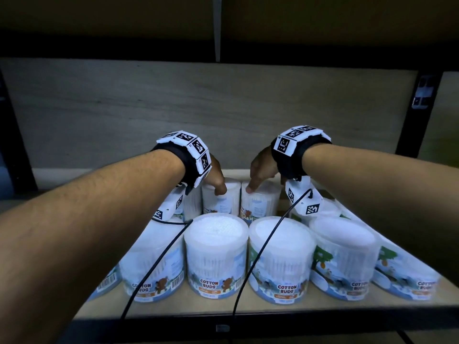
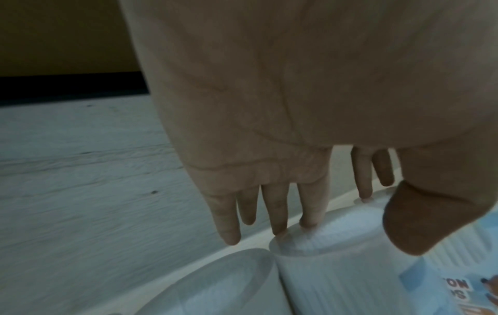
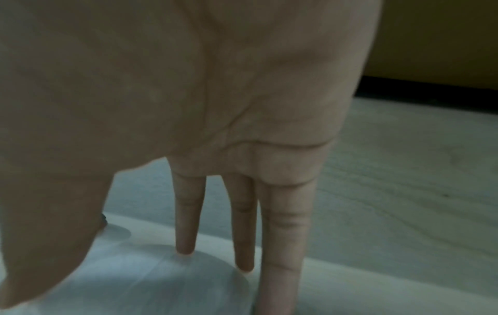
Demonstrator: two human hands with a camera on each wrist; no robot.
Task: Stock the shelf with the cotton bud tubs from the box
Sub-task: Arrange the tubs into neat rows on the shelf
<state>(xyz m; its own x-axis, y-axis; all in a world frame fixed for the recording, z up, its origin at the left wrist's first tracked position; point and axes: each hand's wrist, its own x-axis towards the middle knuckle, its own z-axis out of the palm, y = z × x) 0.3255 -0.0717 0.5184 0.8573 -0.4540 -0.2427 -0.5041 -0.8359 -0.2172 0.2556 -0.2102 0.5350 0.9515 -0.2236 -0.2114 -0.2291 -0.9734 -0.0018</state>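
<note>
While both of our hands reach to the back of the shelf [image 1: 273,309], each one rests on top of its own cotton bud tub. Our left hand [image 1: 215,175] sits on the left back tub [image 1: 221,197], thumb down its front and fingers [image 2: 312,204] held fairly straight over the lid toward its far rim. Our right hand [image 1: 261,172] does the same on the right back tub [image 1: 260,200], its fingers [image 3: 243,221] long and straight, tips on the lid's far edge. Neither hand is plainly closed round its tub; the fingers are loose and narrow-spread rather than clenched.

We count five tubs standing along the shelf's front edge: a far-left front tub [image 1: 109,281] mostly hidden by our left forearm, a left front tub [image 1: 156,269], a middle front tub [image 1: 216,252], a right front tub [image 1: 280,259] and a far-right front tub [image 1: 345,254]. Beyond it, at the right edge, one more edge tub [image 1: 407,274] shows. Behind these, further tubs sit in a second row on either side of our hands, partly hidden by the wrist cameras, so we cannot count them surely. All stand upright, touching or just beside one another, with "COTTON BUDS" labels facing front.

Two black cables [image 1: 258,254] trail from our wrists over the front tubs. The shelf board is pale wood with a dark front lip; a grey wood-grain back panel [image 1: 198,108] rises behind, a dark upright [image 1: 419,112] stands at the right, and another shelf hangs dim above
</note>
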